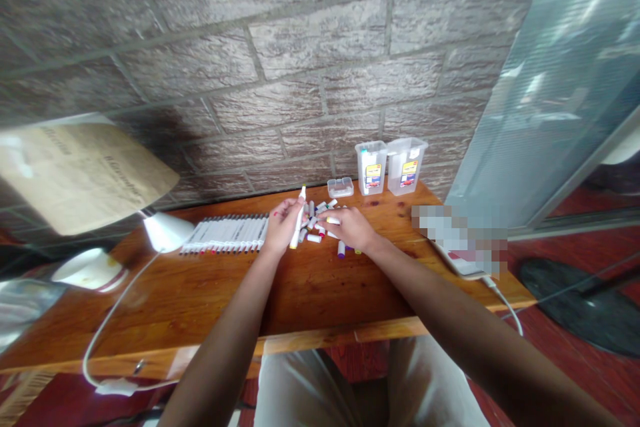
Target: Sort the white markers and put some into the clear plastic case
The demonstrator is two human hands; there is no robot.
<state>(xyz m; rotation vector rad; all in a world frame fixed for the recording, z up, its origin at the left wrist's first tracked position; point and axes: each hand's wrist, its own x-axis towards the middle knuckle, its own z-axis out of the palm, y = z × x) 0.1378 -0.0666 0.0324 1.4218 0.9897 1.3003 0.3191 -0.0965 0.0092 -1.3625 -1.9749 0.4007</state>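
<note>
My left hand (pixel 281 221) is closed round a white marker (pixel 299 215) that stands nearly upright above the wooden table (pixel 210 293). My right hand (pixel 350 225) lies over a loose pile of markers (pixel 320 227), its fingers pinching one short white marker (pixel 333 220). To the left of my hands a neat row of markers (pixel 226 234) lies side by side on the table.
Two clear plastic tubs (pixel 371 167) (pixel 406 165) and a small clear lid (pixel 341 187) stand at the back by the brick wall. A white desk lamp (pixel 165 230) and its cable (pixel 107 327) are at left. A white device (pixel 467 260) sits at the right edge.
</note>
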